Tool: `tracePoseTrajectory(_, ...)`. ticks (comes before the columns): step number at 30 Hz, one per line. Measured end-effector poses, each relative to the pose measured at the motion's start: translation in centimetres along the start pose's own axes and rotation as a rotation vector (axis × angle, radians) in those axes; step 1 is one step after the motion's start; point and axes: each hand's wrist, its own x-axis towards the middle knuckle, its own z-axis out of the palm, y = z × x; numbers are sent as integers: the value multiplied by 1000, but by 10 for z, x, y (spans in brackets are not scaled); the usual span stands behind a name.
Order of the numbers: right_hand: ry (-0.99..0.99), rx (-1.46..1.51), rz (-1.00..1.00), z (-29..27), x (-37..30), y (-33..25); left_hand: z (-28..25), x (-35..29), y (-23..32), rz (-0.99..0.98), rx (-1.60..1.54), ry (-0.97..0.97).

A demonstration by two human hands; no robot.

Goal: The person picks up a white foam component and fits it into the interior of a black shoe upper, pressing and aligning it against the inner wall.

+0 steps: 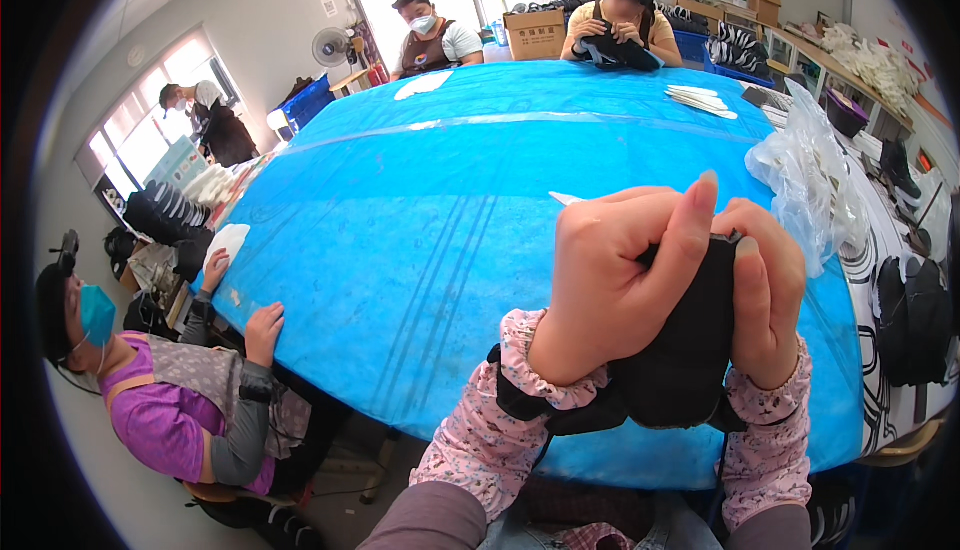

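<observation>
Both forearms, in pink floral sleeve covers, reach up over the near right part of the table. My left hand (625,280) is closed, its fingers curled at the upper left edge of a black fabric piece (680,365). On the other side my right hand (768,285) grips the same piece, fingers bent over its top edge. The piece is soft and rounded at its lower end and looks like a shoe upper; its far side is hidden. A white pointed tip (565,198) shows just beyond my left hand, the rest of it covered.
A blue-covered table (400,250) spreads ahead. Beside my right hand lies a crumpled clear plastic bag (805,175). White flat pieces (702,100) lie at the far right. A person in purple (165,405) sits at the left; others work at the far side.
</observation>
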Motion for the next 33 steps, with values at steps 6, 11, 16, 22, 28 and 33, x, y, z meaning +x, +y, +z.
tracePoseTrajectory(6, -10, -35, -74, -5, -2, 2, 10, -4, -2, 15, -74, -29)
tracePoseTrajectory(11, -36, 86, -85, -6, -5, 7, 13, -5, -1, -2, -157, -62)
tracePoseTrajectory(16, -33, 150, -58, -9, -4, 0, 14, -6, 2, 5, -251, -138)
tracePoseTrajectory(22, 93, 186, -71, -1, -7, -11, 15, -8, 10, -38, -316, -167)
tracePoseTrajectory(28, 127, 262, -124, 3, -10, -12, 13, -11, 11, -59, -559, -295)
tracePoseTrajectory(33, 117, 319, -150, 1, -11, -11, 17, -14, 14, -80, -535, -256)
